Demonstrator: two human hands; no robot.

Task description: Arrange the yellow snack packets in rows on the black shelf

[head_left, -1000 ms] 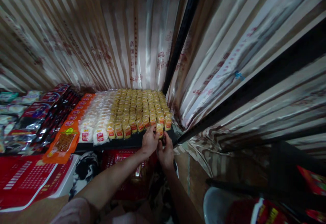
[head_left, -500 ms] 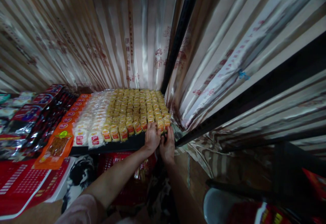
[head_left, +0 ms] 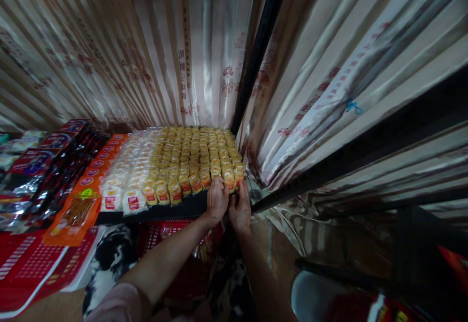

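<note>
Striped plastic sheeting point(head_left: 153, 53) walls in a dim stall corner, split by a black pole point(head_left: 258, 53), and below it a dark shelf point(head_left: 171, 210) carries dense rows of small packets. Both hands meet at the shelf's front right corner: the left hand point(head_left: 216, 200) lies with its fingers curled over the front row of yellow packets point(head_left: 193, 158), and the right hand point(head_left: 240, 206) presses just beside it, fingers bent against the last packet by the pole; whether either one actually pinches a packet I cannot tell, since the fingertips are hidden among the wrappers. A second ago one yellow packet was held up between the two hands, clear of the row; now none stands apart, so it seems tucked into the front line. White packets point(head_left: 122, 185) fill the rows to the left, then orange packs point(head_left: 82, 200) and dark red ones point(head_left: 40, 166). A red basket point(head_left: 171, 229) sits under the shelf.
</note>
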